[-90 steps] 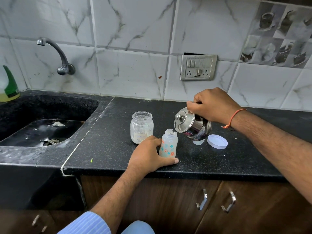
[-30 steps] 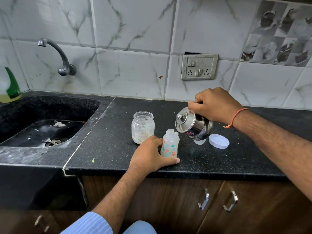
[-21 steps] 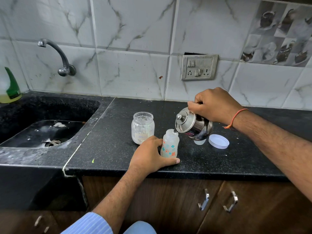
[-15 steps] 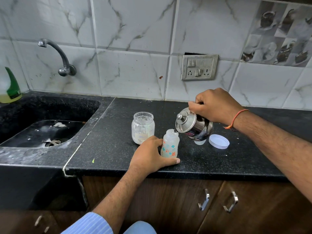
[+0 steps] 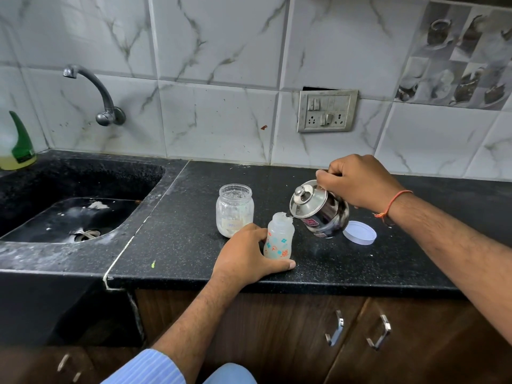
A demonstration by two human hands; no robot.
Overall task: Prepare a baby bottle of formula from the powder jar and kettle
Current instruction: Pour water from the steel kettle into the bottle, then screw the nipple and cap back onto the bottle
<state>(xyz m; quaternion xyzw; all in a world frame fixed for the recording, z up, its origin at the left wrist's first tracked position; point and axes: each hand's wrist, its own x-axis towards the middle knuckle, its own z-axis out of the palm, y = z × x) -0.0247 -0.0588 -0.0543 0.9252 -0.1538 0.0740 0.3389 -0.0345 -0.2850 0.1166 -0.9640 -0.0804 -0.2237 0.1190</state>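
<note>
A small baby bottle with a coloured print stands open-topped on the black counter. My left hand wraps around its lower left side and holds it upright. My right hand grips the handle of a small steel kettle, which is tilted left with its spout over the bottle's mouth. Behind and left of the bottle stands a glass powder jar, lidless, with white powder low inside.
A white round lid lies flat right of the kettle. A black sink with a wall tap fills the left side. A green-capped bottle stands at far left. A wall socket plate is behind.
Almost nothing differs. The kettle stays tilted over the bottle's mouth and both hands keep their grips; only the camera view has shifted slightly.
</note>
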